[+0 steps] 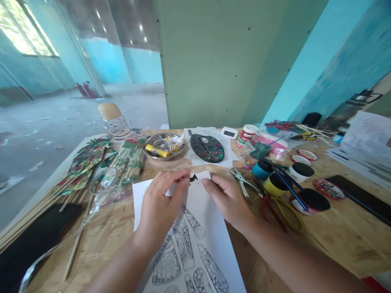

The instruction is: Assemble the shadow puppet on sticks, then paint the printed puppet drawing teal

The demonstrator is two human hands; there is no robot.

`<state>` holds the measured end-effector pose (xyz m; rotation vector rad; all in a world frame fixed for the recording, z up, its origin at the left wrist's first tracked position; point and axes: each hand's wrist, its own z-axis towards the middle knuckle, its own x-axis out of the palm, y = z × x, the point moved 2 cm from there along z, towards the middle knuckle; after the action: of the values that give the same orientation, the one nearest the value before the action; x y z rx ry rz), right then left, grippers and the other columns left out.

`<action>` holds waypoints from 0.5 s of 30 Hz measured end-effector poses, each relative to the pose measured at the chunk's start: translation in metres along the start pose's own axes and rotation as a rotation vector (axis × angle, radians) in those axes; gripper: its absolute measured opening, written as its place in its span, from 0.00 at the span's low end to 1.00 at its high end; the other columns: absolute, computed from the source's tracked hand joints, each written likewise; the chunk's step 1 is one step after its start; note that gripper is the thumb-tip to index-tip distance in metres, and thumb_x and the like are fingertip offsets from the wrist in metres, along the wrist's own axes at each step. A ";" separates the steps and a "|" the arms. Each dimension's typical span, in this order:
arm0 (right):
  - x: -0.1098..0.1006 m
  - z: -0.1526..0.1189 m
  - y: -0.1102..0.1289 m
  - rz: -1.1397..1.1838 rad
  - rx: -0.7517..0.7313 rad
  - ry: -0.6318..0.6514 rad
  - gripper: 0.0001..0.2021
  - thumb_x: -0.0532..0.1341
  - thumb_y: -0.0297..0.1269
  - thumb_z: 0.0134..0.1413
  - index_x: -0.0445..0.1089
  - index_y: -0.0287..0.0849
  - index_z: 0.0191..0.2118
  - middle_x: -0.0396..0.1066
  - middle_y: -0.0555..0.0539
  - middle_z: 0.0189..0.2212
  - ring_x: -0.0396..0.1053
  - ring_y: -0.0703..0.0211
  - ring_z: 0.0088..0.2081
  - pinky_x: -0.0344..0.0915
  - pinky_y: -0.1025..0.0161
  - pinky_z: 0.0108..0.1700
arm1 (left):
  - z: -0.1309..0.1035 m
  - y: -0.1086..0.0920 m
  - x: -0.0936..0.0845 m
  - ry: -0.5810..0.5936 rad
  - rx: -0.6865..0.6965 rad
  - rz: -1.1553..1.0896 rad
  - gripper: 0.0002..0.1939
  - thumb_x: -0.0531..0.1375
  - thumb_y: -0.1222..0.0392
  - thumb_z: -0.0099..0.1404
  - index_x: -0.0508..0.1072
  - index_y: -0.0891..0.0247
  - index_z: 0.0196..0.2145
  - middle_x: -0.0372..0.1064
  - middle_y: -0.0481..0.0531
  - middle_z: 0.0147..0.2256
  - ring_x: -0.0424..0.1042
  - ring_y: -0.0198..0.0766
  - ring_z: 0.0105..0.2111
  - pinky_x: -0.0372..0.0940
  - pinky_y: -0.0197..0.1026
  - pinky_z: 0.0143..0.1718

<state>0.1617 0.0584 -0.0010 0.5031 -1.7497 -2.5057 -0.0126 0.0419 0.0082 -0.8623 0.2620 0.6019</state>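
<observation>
A white sheet printed with black patterned shapes (pixel 189 228) lies in front of me on the wooden table, its far end between my hands. My right hand (pixel 227 199) grips the sheet near its far right corner, thumb on top and fingers mostly hidden. My left hand (pixel 165 199) is pinched, its fingertips at the far edge of the sheet. Right beside those fingertips shows a small black shape (pixel 193 178); whether it is a loose piece or printed on the paper I cannot tell. Silver hole-punch pliers (pixel 244 183) lie just beyond my right hand.
Bamboo sticks (pixel 73 252) and bagged decorated cut-outs (pixel 130 158) lie left. At the back are a metal bowl (pixel 149 154) with a yellow glue stick (pixel 158 150) and a dark paint palette (pixel 207 148). Paint jars (pixel 301 171), red-and-yellow-handled pliers (pixel 284 217) and a phone (pixel 363 197) lie right.
</observation>
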 end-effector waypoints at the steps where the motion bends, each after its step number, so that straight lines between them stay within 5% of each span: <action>1: 0.000 0.001 -0.001 0.012 0.009 -0.008 0.15 0.56 0.47 0.65 0.73 0.43 0.36 0.66 0.50 0.27 0.64 0.60 0.31 0.62 0.65 0.32 | 0.000 0.002 -0.001 0.004 -0.081 -0.036 0.09 0.60 0.59 0.67 0.76 0.53 0.45 0.78 0.43 0.41 0.73 0.31 0.41 0.67 0.38 0.46; 6: 0.000 0.002 -0.006 0.063 0.071 -0.009 0.16 0.58 0.49 0.63 0.71 0.42 0.33 0.63 0.51 0.26 0.59 0.63 0.28 0.56 0.66 0.28 | 0.000 0.009 0.004 0.086 -0.377 -0.263 0.14 0.64 0.52 0.62 0.77 0.49 0.47 0.76 0.42 0.35 0.71 0.30 0.36 0.66 0.36 0.43; 15: 0.001 0.000 -0.003 0.155 0.114 0.003 0.16 0.60 0.50 0.61 0.72 0.41 0.34 0.64 0.51 0.26 0.59 0.64 0.27 0.56 0.66 0.27 | -0.003 0.018 0.015 0.201 -0.603 -0.576 0.17 0.65 0.48 0.60 0.77 0.53 0.46 0.76 0.45 0.37 0.69 0.30 0.35 0.65 0.35 0.37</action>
<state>0.1609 0.0596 -0.0042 0.3606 -1.8603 -2.3114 -0.0113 0.0543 -0.0115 -1.5133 -0.0032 0.0387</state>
